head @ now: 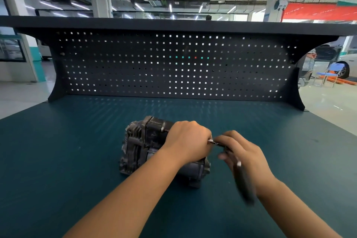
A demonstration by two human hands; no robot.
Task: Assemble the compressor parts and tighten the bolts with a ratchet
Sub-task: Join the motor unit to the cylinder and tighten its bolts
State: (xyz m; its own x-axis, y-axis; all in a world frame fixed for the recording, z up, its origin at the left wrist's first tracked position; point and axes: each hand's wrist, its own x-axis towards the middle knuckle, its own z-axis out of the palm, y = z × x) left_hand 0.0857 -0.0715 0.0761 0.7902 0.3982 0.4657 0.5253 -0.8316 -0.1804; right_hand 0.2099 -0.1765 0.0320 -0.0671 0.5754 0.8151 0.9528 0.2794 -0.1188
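A dark, grimy metal compressor (144, 142) lies on the teal bench mat (58, 150), a little left of centre. My left hand (188, 140) lies over its right top side, fingers curled round the body. My right hand (243, 153) grips a ratchet (243, 183) whose black handle blurs down towards me. The shiny head end of the ratchet shows in the gap between my two hands, at the compressor's right end. The bolt and socket are hidden behind my left hand.
A black pegboard back panel (173, 65) with a shelf on top closes the far edge of the bench. Beyond it lies a workshop floor with a blue folding chair (332, 72) at the right.
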